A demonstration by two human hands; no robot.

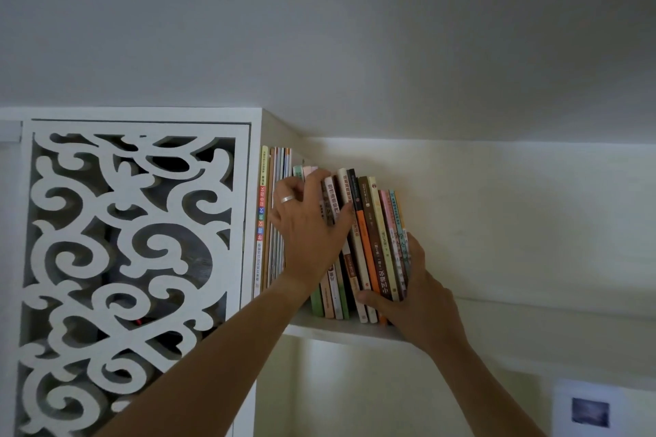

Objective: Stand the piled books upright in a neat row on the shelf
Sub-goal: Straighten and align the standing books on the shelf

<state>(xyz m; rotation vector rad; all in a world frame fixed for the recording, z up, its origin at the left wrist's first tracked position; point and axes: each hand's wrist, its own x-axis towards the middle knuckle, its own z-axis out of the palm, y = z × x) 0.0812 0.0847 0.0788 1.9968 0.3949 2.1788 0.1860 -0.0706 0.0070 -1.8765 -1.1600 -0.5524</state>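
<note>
A row of books (369,245) stands on a white shelf (340,330) high on the wall, leaning slightly to the left. Taller thin books (273,216) stand upright at the left end against the cabinet side. My left hand (312,223), with a ring on one finger, is spread flat over the spines in the middle of the row, fingers curled over their tops. My right hand (419,298) grips the right end of the row, thumb across the lower spines and fingers behind the last book.
A white cabinet door with scroll-shaped cutouts (131,259) fills the left. The ceiling slopes close above the books. The wall to the right of the row is bare. A small picture (591,411) hangs at the lower right.
</note>
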